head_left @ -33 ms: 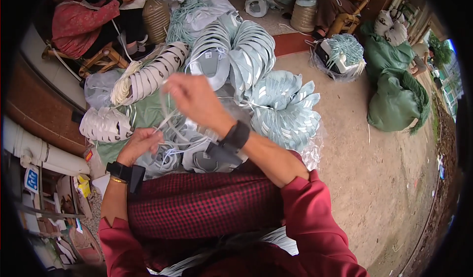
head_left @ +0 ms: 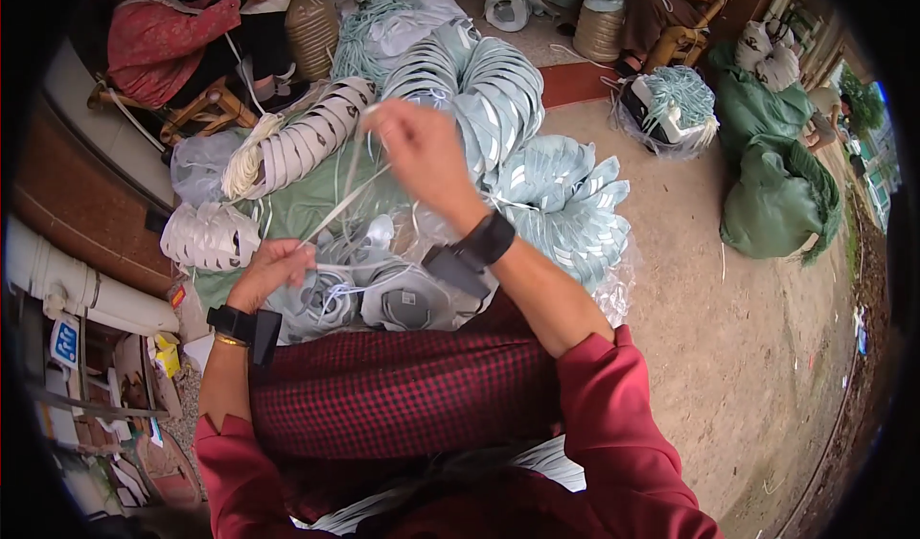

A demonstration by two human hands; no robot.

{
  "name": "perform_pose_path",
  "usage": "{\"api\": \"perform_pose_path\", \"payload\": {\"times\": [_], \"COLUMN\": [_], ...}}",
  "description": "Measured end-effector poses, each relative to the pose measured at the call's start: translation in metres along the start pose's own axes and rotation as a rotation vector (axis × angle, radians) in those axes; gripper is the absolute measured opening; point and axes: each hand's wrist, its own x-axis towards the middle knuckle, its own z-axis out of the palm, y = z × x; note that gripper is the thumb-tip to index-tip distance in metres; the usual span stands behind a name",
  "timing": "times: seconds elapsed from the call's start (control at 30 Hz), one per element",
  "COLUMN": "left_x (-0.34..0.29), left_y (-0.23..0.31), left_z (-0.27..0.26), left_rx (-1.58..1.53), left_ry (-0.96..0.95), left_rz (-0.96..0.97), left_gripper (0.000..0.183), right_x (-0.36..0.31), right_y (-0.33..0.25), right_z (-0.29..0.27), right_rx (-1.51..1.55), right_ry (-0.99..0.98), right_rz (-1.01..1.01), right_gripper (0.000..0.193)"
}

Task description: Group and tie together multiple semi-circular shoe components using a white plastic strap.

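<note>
A pale flat shoelace (head_left: pixel 351 202) runs between my two hands. My left hand (head_left: pixel 272 271) is closed, pinching the lace low down, beside a shoe upper (head_left: pixel 326 295) near my lap. Higher and to the right, my right hand (head_left: pixel 422 151) is closed on the lace's upper part; its fingers are slightly blurred. A grey shoe upper (head_left: pixel 407 299) lies below it, at the edge of my checked cloth (head_left: pixel 402 386). Where the lace passes through the uppers is hard to make out.
Light blue shoe uppers (head_left: pixel 496 98) are stacked ahead, with another bundle (head_left: pixel 565 213) to the right. Off-white uppers (head_left: pixel 302 146) line up at the left. Green sacks (head_left: pixel 781 199) stand far right. Two other people sit beyond, one in a red patterned sleeve (head_left: pixel 177 41).
My right hand has moved up and a little right, drawing the lace straighter. The grey upper near my lap shows more fully. My left hand keeps nearly the same place.
</note>
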Motion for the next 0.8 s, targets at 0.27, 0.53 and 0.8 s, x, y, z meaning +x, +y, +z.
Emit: {"api": "perform_pose_path", "payload": {"times": [0.27, 0.53, 0.8], "left_x": [-0.015, -0.018, -0.017], "left_y": [-0.013, -0.028, -0.01], "left_z": [-0.074, -0.085, -0.074], "left_rx": [-0.589, -0.516, -0.552], "left_ry": [0.361, 0.442, 0.371], "left_rz": [0.146, 0.067, 0.094], "left_gripper": [0.02, 0.018, 0.019], "right_x": [-0.01, -0.021, -0.037], "right_y": [0.122, 0.151, 0.165], "right_z": [-0.122, -0.114, -0.09], "right_rx": [0.303, 0.202, -0.381], "right_ry": [0.796, 0.449, -0.183], "right_rz": [0.414, 0.488, 0.365], "right_gripper": [0.021, 0.026, 0.018]}}
